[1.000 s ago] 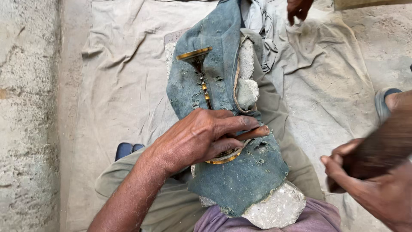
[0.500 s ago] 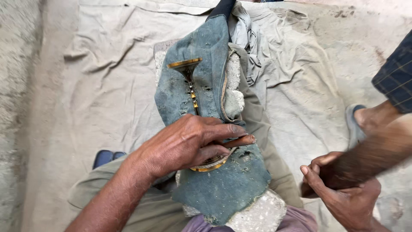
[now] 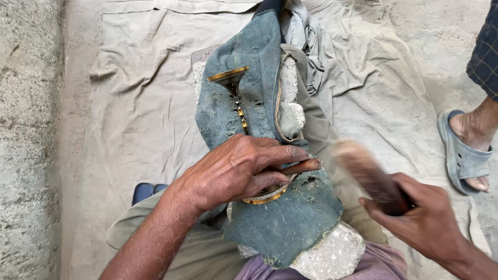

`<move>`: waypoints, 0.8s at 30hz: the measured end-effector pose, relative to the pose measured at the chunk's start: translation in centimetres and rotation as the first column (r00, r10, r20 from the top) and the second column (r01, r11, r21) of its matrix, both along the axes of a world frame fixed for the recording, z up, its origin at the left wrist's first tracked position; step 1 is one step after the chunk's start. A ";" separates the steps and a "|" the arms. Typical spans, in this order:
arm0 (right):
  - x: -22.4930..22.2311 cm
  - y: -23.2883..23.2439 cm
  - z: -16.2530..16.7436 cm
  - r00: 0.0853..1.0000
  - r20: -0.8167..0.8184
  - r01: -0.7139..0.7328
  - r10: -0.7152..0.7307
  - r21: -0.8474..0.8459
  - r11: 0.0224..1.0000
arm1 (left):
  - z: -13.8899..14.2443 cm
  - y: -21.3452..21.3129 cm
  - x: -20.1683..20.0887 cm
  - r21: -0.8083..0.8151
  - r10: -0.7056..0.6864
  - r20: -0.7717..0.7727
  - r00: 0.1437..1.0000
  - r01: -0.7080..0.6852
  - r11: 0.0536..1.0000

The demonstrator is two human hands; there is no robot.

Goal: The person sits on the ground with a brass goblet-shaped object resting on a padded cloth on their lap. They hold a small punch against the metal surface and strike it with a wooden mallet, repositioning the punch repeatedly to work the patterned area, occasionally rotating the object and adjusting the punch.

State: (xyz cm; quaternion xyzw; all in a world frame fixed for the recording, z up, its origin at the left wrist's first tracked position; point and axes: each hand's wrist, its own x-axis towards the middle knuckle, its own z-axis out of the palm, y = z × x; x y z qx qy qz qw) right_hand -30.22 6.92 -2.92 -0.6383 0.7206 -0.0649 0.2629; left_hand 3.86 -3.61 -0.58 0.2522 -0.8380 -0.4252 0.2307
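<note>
A slim golden metal piece (image 3: 236, 98) with a flat flared top lies along a worn blue denim cloth (image 3: 290, 228), which is draped over a rough stone block (image 3: 332, 256) on my lap. My left hand (image 3: 244, 168) presses down on the piece's round lower end and pins a thin brown rod (image 3: 303, 166) under its fingers. My right hand (image 3: 420, 220) is shut on a brown wooden tool (image 3: 365, 173), blurred by motion, held just right of the denim.
A wrinkled beige sheet (image 3: 140, 103) covers the ground. Another person's foot in a grey sandal (image 3: 467, 148) stands at the right edge. A dark blue sandal (image 3: 148, 192) peeks out beside my left knee. Rough concrete runs along the left.
My right hand has swung in from the lower right towards the denim, bringing the wooden tool with it. My left hand keeps its hold on the metal piece.
</note>
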 end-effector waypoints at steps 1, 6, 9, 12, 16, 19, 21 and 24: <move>0.2 0.1 0.0 0.998 0.070 0.009 -0.003 -0.080 0.997 | -0.1 0.0 0.0 -0.016 -0.005 -0.026 1.000 0.005 1.000; 0.9 0.2 0.0 0.840 0.535 0.195 0.092 -0.455 0.869 | -0.4 0.1 0.0 -0.037 0.019 -0.012 1.000 -0.019 0.999; 0.4 -0.3 -0.4 0.990 -0.091 -0.098 0.108 0.110 0.989 | -0.4 0.0 0.0 -0.046 0.024 0.014 1.000 -0.023 0.999; -0.2 0.0 -1.1 0.980 0.200 0.056 -0.007 -0.241 0.969 | -0.2 -0.1 0.0 -0.081 0.024 0.005 1.000 -0.024 0.996; -0.5 1.6 -1.8 0.730 0.683 0.334 -0.021 -0.329 0.883 | -0.1 0.2 -0.1 -0.024 0.048 0.011 0.999 -0.048 0.999; -0.4 1.4 -2.0 0.827 0.561 0.258 -0.033 -0.328 0.909 | 0.1 0.1 -0.3 -0.029 0.039 0.031 0.999 -0.038 0.999; -0.2 0.7 -2.1 0.916 0.402 0.134 -0.011 -0.280 0.951 | 0.3 0.2 -0.3 -0.053 0.048 0.037 0.998 -0.046 0.998; 0.4 -0.5 -2.6 0.981 -0.182 -0.015 0.060 0.241 0.970 | 0.8 1.0 -0.2 -0.004 0.120 0.093 0.988 -0.121 0.993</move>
